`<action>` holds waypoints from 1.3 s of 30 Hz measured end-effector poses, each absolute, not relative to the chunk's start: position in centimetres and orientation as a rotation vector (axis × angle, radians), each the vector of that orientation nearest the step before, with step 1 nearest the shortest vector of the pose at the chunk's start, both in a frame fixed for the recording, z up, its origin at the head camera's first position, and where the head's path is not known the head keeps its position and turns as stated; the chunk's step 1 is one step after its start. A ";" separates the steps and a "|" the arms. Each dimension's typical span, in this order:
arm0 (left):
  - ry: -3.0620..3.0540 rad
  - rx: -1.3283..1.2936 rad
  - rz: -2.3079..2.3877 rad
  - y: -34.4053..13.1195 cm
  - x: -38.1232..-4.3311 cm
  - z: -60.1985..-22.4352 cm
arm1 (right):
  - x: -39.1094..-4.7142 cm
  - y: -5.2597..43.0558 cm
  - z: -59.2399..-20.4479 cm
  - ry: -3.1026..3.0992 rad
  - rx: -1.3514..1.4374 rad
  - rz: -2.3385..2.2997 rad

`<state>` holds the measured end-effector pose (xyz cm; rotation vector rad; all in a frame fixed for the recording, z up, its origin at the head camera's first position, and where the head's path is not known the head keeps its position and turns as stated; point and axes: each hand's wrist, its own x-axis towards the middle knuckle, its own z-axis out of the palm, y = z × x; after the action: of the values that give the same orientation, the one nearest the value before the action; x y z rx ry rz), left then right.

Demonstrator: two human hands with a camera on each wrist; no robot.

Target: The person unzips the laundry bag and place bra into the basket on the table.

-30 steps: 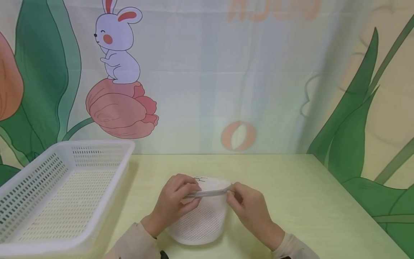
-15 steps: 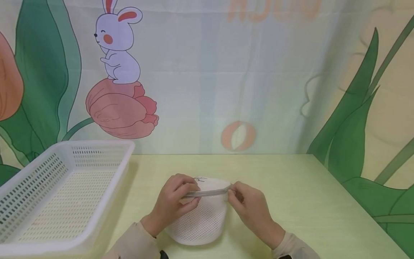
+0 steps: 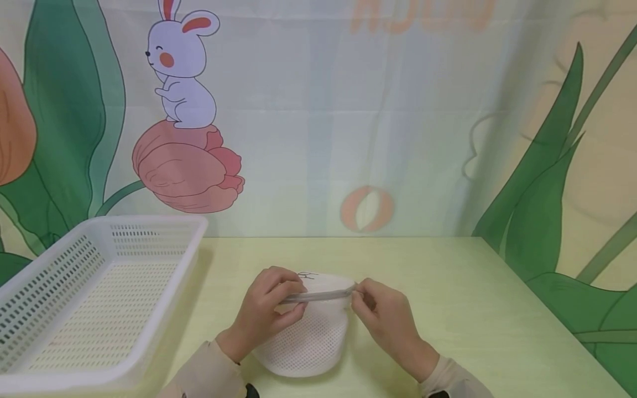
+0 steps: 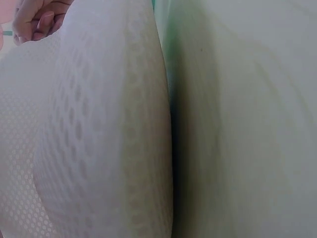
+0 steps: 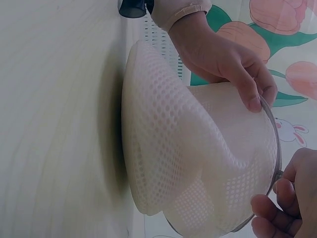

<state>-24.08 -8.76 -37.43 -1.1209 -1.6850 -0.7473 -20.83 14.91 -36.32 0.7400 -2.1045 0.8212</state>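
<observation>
A white mesh laundry bag [image 3: 309, 340] stands on the table in the head view, its round lid on top edged by a grey zipper [image 3: 323, 296]. My left hand [image 3: 264, 304] grips the bag's zipper edge on the left, thumb below and fingers above. At the right end of the zipper, my right hand [image 3: 388, 312] pinches the small zipper pull [image 5: 280, 174]. The mesh side sags inward in a fold in the right wrist view. Mesh fabric [image 4: 104, 119] fills much of the left wrist view, where fingers show at the top left.
A white plastic basket [image 3: 141, 331] with slotted walls stands on the left of the table [image 3: 448, 309]. Behind the table hangs a printed backdrop [image 3: 298, 138] with a rabbit and tulips.
My right hand has shifted very slightly to the right along the zipper edge. The bag's upper right side now dents in a little more; the left hand keeps its grip.
</observation>
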 end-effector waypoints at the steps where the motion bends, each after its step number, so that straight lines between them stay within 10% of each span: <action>1: -1.683 -1.122 -0.746 -8.8 -24.1 -37.4 | -20.8 14.9 -36.3 -2.101 0.742 0.821; 39: -1.733 -1.110 -0.856 -9.7 -24.6 -38.0 | -20.9 15.0 -36.2 -2.120 0.670 0.855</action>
<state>-24.64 -9.72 -37.96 -1.1100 -1.7330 -0.8558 -20.92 15.02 -36.23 0.6698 -2.1199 0.8551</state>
